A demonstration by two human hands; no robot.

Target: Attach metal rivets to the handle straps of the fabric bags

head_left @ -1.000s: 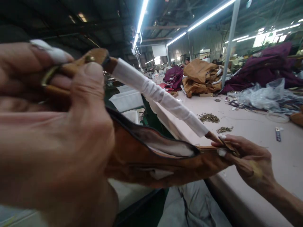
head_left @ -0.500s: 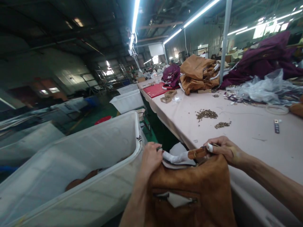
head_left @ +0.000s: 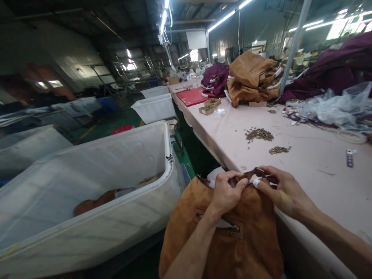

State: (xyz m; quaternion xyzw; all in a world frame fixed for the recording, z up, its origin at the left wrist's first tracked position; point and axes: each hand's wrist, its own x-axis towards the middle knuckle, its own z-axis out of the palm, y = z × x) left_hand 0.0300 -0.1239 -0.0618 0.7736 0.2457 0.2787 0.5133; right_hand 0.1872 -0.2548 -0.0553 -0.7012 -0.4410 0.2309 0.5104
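Note:
A tan-brown bag (head_left: 247, 248) hangs in front of me beside the table edge, with a zipped pocket (head_left: 223, 224) on its near side. My left hand (head_left: 228, 192) pinches the bag's top edge near the middle, thumb and fingers closed. Close to its right, my right hand (head_left: 277, 190) grips the same edge near the strap end, a white wrap on one fingertip. Between the fingertips the brown strap piece is mostly hidden. Some white wrapping (head_left: 215, 174) shows behind the bag's opening.
On the pink-covered table (head_left: 305, 174) lie small metal pieces (head_left: 258, 134), open boxes (head_left: 207, 109), a stack of tan bags (head_left: 252, 77), purple bags (head_left: 215, 77) and clear plastic (head_left: 337, 106). A large white bin (head_left: 139, 209) stands at left, brown items inside. A metal post (head_left: 293, 50) rises from the table.
My left hand has moved right along the bag's opening, from its left corner to beside my right hand. The bag's left corner now hangs free and the opening is drawn together.

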